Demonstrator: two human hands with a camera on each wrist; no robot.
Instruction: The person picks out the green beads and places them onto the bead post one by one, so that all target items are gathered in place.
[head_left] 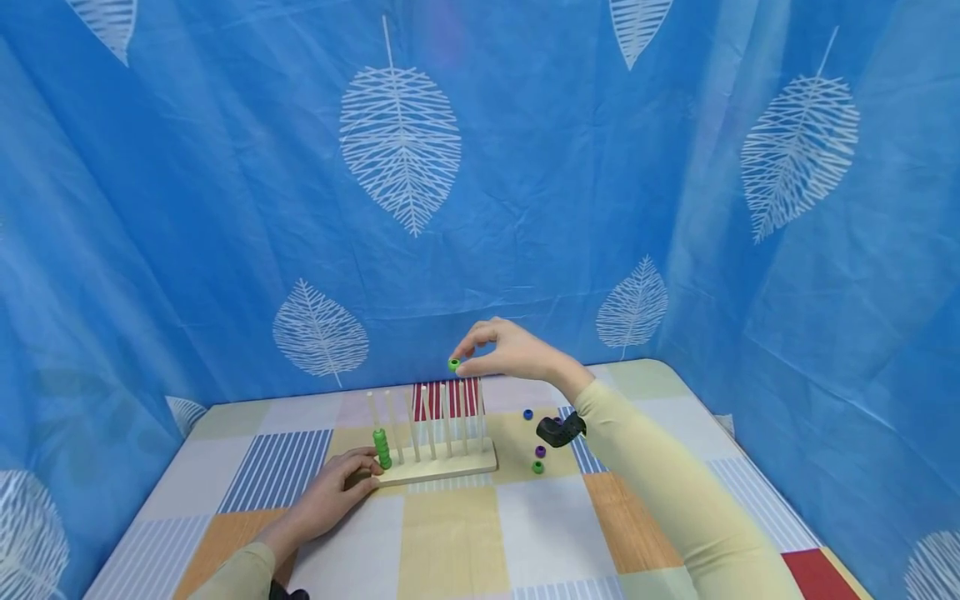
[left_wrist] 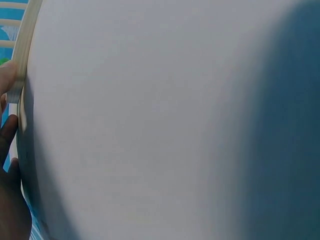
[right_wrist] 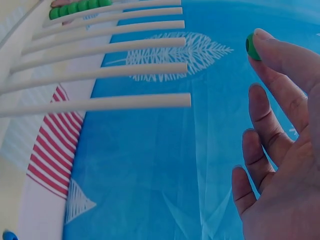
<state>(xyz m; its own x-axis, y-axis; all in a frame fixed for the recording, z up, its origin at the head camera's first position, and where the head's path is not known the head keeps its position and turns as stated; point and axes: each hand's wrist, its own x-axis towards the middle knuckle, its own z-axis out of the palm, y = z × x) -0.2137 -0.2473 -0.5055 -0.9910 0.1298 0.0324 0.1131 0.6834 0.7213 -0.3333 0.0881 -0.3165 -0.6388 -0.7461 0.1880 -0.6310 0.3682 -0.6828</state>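
Note:
My right hand (head_left: 510,350) pinches a green bead (right_wrist: 251,47) between thumb and forefinger, above the right part of a wooden peg rack (head_left: 442,473). Its other fingers are spread apart, and the bead's hole shows in the head view. At the rack's left end, my left hand (head_left: 333,493) holds the base, with the thumb in front. Several green beads (head_left: 382,450) are stacked on the leftmost peg (head_left: 371,408); the other pegs are bare. In the left wrist view, only part of the left hand (left_wrist: 12,200) and the edge of the base (left_wrist: 22,55) show.
Loose beads lie right of the rack: a blue bead (head_left: 528,414), a purple bead (head_left: 540,451) and a green bead (head_left: 537,467). Another dark bead is partly hidden by the right wrist's black strap (head_left: 561,430). A patchwork cloth (head_left: 450,542) covers the table; a blue curtain (head_left: 525,167) hangs behind.

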